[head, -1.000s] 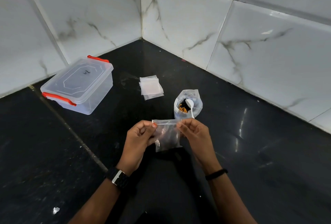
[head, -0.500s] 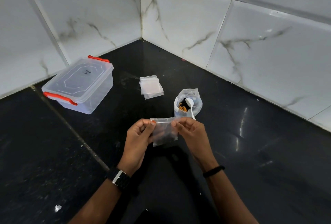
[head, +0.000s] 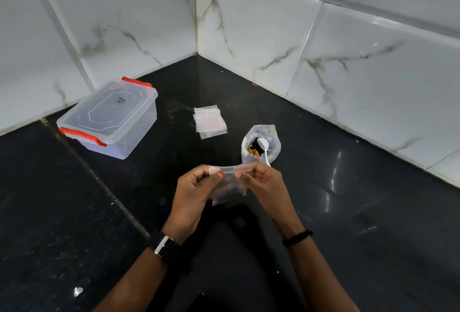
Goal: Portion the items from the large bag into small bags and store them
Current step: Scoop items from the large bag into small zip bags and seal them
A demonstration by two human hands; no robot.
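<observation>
While both hands pinch small clear plastic zip bag top strip, axis 9–3: L hand, R hand; open clear large bag w/ white spoon at 1 o'clock, R nearer.

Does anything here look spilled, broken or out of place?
Nothing much. A small white scrap lies on the dark counter near the left forearm, apart from everything else. The big bag stands upright, spoon inside; nothing spilled.

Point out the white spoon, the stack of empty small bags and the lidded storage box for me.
white spoon (head: 262,142), head view, on its bowl inside the large bag.
stack of empty small bags (head: 210,122), head view, middle of the top bag.
storage box (head: 112,112), head view, centre of its clear lid.
</observation>
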